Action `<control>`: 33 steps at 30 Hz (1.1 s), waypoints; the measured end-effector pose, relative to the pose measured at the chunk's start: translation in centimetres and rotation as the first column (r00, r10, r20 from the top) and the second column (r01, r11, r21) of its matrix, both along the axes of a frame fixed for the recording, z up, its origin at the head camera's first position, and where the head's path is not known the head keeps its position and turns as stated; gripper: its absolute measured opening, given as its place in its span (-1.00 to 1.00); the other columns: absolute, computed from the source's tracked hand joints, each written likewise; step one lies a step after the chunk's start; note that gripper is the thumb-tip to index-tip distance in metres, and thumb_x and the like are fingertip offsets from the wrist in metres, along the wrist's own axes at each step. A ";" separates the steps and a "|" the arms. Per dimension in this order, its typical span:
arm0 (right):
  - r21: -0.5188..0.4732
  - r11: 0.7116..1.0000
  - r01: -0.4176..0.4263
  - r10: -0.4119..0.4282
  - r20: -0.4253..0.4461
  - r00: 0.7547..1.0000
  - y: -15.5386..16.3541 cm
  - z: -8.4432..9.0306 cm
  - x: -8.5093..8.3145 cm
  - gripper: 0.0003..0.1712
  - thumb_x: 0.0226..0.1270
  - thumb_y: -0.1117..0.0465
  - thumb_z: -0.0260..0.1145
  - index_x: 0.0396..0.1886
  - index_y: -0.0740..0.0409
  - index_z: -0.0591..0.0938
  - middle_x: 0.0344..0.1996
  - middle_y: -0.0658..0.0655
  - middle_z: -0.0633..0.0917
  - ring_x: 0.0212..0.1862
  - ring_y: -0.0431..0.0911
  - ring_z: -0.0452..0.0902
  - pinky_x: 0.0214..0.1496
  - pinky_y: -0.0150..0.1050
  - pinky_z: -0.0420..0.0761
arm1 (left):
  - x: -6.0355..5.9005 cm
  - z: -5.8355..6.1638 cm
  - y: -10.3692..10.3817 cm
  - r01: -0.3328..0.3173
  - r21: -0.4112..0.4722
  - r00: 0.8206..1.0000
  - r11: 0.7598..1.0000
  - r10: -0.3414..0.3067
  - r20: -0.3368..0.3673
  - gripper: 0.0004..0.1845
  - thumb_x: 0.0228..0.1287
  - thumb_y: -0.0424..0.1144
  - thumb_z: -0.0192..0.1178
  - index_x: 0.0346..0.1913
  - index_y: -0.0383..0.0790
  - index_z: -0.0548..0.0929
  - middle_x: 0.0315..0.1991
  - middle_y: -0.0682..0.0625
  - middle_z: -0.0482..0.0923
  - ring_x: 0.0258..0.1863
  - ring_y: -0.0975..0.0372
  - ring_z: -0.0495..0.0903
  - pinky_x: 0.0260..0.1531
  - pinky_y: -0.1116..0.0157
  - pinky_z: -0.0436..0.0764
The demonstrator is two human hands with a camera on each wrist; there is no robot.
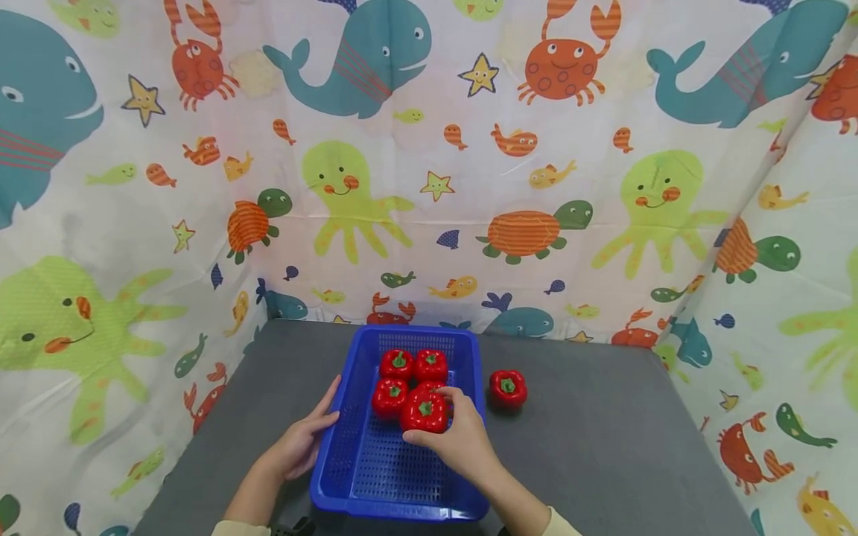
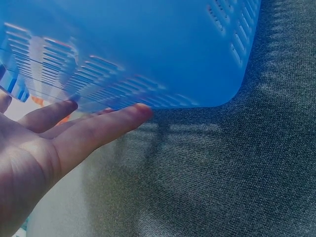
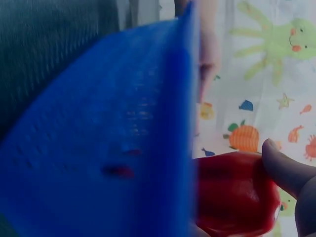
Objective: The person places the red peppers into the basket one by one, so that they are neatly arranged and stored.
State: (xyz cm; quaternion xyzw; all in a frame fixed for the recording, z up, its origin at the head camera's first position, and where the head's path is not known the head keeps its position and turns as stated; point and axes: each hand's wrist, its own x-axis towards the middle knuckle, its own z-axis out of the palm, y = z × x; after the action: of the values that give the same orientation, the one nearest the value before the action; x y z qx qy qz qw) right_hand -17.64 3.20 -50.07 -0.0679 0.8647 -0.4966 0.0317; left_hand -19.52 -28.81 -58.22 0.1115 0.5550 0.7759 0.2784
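A blue perforated plastic basket [image 1: 402, 508] stands on a grey surface, with several red bell peppers [image 1: 389, 398] grouped in its far half. My right hand [image 1: 465, 439] holds another red bell pepper [image 1: 424, 412] over the basket, thumb on the near side and fingers on the far right. That held pepper partly covers one behind it in the head view; whether they touch, I cannot tell. In the right wrist view the thumb [image 3: 286, 168] lies against the gripped pepper [image 3: 237, 192]. My left hand [image 2: 74, 143] rests its extended fingers against the basket's left outer side.
One more red bell pepper [image 1: 507, 389] sits on the grey surface [image 1: 590, 454], just right of the basket. A curtain [image 1: 429, 223] printed with sea animals hangs behind and along both sides.
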 end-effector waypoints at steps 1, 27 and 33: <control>0.003 1.000 -0.003 0.003 0.004 1.000 -0.3 -0.2 0.2 0.05 -0.13 -0.15 0.69 0.31 0.17 0.42 0.20 0.25 0.54 0.20 0.13 0.50 0.15 0.20 0.60 | 0.0 -0.1 0.0 -0.003 -0.003 1.000 1.000 0.003 0.001 -0.30 0.69 -0.16 -0.32 0.56 0.54 -0.39 0.66 -0.08 -0.46 0.57 -0.28 -0.10 0.37 -0.20 0.31; 0.155 0.985 -0.070 0.046 0.153 0.987 -6.5 -4.5 0.7 0.00 -0.25 -0.03 0.76 0.15 0.16 0.39 -0.08 0.21 0.51 -0.05 0.09 0.53 0.06 0.15 0.60 | 0.1 0.3 0.0 -0.019 -0.021 0.999 1.000 0.020 0.028 -0.30 0.68 -0.14 -0.29 0.54 0.61 -0.36 0.65 0.01 -0.50 0.57 -0.30 -0.15 0.32 -0.25 0.33; 0.150 0.985 -0.083 0.059 0.158 0.986 -6.3 -4.4 0.8 0.07 -0.25 -0.04 0.76 0.26 0.15 0.38 -0.02 0.22 0.53 0.02 0.10 0.52 0.13 0.22 0.58 | 0.2 0.6 0.1 -0.015 -0.018 1.000 1.000 0.015 0.025 -0.30 0.68 -0.14 -0.29 0.54 0.60 -0.36 0.65 0.00 -0.50 0.57 -0.30 -0.17 0.34 -0.25 0.31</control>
State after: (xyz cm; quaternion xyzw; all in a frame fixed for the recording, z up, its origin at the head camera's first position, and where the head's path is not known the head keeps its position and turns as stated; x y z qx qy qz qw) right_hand -16.80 -3.07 -54.50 -0.0578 0.8930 -0.4297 0.1210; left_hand -19.30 -28.70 -57.66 0.0950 0.5592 0.7744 0.2804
